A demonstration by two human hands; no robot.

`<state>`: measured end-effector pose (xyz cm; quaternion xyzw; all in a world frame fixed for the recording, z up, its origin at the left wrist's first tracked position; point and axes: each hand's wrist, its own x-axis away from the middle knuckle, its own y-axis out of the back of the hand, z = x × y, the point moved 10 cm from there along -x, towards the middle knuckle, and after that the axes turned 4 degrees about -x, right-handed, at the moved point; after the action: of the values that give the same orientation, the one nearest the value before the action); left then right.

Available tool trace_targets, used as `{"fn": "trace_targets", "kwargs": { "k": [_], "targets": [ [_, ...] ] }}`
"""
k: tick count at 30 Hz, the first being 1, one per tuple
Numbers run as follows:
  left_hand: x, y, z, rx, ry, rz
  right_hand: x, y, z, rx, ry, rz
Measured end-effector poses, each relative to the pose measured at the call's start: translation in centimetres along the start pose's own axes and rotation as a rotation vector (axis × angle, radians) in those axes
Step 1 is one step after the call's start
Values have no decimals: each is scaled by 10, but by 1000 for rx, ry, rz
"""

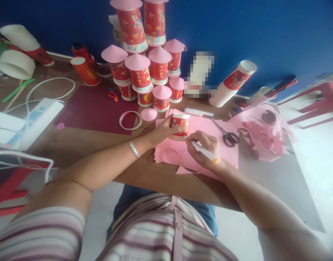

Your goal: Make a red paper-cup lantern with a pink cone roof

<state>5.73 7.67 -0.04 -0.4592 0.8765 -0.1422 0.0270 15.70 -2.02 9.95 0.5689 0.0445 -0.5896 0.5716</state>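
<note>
My left hand [166, 131] is wrapped around a small red paper cup [180, 122] with gold decoration and a pale rim. In my right hand [205, 145] is a white marker [204, 151] with an orange end, its tip close to the lower part of the cup; whether it touches I cannot tell. Beneath both hands lie pink paper sheets [169, 154] with curved cut lines. Scissors [229, 138] rest on the pink paper to the right of my right hand. A capped white marker [198, 112] lies behind the cup.
Red cups with pink cone tops [137, 72] stand stacked at the back. Pink paper scraps [264, 134] are heaped right. A white ring [130, 120] and a pink cone [149, 114] lie left of the cup. A power strip [33, 123] with cables sits far left.
</note>
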Motion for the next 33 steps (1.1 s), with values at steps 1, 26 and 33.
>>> {"fn": "trace_targets", "kwargs": {
  "k": [1,26,33],
  "targets": [
    [0,0,0,0,1,-4,0,0,0,-1,2,-4],
    [0,0,-3,14,-3,-13,-2,1,2,21,37,-10],
    [1,0,-3,22,1,-16,-1,2,1,49,42,-23]
  ]
}}
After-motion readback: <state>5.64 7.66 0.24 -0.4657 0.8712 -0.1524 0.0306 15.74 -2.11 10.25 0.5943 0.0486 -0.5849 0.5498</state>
